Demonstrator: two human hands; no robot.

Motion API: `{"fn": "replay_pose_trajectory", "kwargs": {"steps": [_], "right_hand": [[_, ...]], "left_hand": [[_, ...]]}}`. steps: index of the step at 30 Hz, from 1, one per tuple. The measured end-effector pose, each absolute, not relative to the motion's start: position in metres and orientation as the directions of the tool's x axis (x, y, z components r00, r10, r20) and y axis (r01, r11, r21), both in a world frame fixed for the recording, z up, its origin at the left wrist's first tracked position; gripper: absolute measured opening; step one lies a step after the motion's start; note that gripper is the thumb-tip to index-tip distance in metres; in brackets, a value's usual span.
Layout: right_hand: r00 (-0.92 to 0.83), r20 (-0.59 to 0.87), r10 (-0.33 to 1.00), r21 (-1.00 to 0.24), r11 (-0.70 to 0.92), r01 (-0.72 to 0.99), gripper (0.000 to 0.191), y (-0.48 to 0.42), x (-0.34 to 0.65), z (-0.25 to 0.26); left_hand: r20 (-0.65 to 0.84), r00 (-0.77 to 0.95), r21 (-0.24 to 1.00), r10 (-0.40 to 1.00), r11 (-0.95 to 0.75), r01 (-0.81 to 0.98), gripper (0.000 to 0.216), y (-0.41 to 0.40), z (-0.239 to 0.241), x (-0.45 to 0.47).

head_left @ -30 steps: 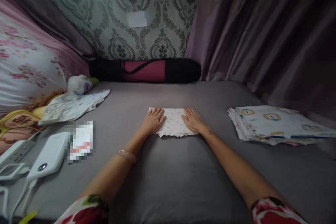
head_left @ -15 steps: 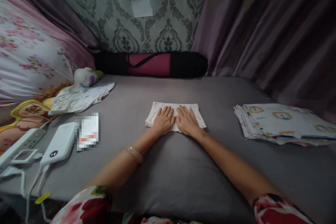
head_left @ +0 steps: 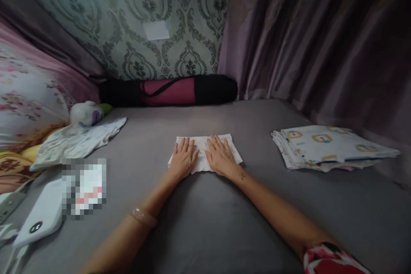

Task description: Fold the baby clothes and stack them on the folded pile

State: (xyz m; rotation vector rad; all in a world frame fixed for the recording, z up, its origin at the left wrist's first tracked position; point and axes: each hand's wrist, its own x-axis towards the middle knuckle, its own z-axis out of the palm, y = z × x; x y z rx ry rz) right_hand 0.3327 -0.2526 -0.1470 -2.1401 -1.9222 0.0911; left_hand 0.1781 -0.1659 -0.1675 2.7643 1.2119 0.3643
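Note:
A small folded white cloth (head_left: 201,160) with a faint pattern lies flat on the grey sheet (head_left: 205,218). My left hand (head_left: 184,157) rests palm down on its left part, fingers stretched out. On the right part lies my right hand (head_left: 221,155), also flat with fingers spread. A strip of the cloth shows between the two hands. Neither hand grips anything; both press or rest on the fabric. A bracelet circles my left wrist.
To the right lies a stack of folded patterned cloths (head_left: 330,145). At left are a crumpled pale garment (head_left: 77,141), a plush toy (head_left: 86,113), a white power bank (head_left: 43,209) with cables and a blurred packet (head_left: 90,186). A black and maroon bag (head_left: 170,90) lies along the wall.
My hands have moved apart on the cloth, the left outward to its left side, showing more fabric between them. The camera view has shifted, so surroundings sit lower and further left.

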Motion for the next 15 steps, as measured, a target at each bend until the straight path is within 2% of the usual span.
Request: {"fn": "replay_pose_trajectory", "kwargs": {"steps": [2, 5, 8, 10, 13, 15], "right_hand": [[0.165, 0.089, 0.982, -0.248, -0.138, 0.959, 0.06, -0.252, 0.338, -0.146], [0.14, -0.007, 0.99, -0.337, -0.134, 0.932, 0.058, -0.25, 0.349, -0.14], [0.192, 0.056, 0.98, -0.427, -0.151, 0.892, 0.051, -0.252, 0.375, -0.126], [0.337, 0.078, 0.938, -0.426, -0.274, 0.862, 0.046, -0.259, 0.399, -0.117], [0.532, -0.064, 0.844, -0.36, -0.517, 0.777, 0.04, -0.274, 0.429, -0.109], [0.581, -0.154, 0.799, -0.328, -0.596, 0.733, 0.038, -0.281, 0.439, -0.108]], "left_hand": [[0.157, 0.635, 0.193, 0.757, -0.654, 0.732, 0.056, -0.162, -0.168, 0.176], [0.094, 0.652, 0.226, 0.753, -0.653, 0.723, 0.056, -0.153, -0.165, 0.172], [0.151, 0.612, 0.254, 0.776, -0.629, 0.735, 0.053, -0.14, -0.158, 0.159], [0.187, 0.509, 0.249, 0.841, -0.541, 0.803, 0.052, -0.127, -0.152, 0.143], [0.018, 0.396, 0.303, 0.918, -0.382, 0.873, 0.049, -0.109, -0.146, 0.122], [-0.026, 0.369, 0.388, 0.929, -0.331, 0.86, 0.042, -0.101, -0.142, 0.117]]}}
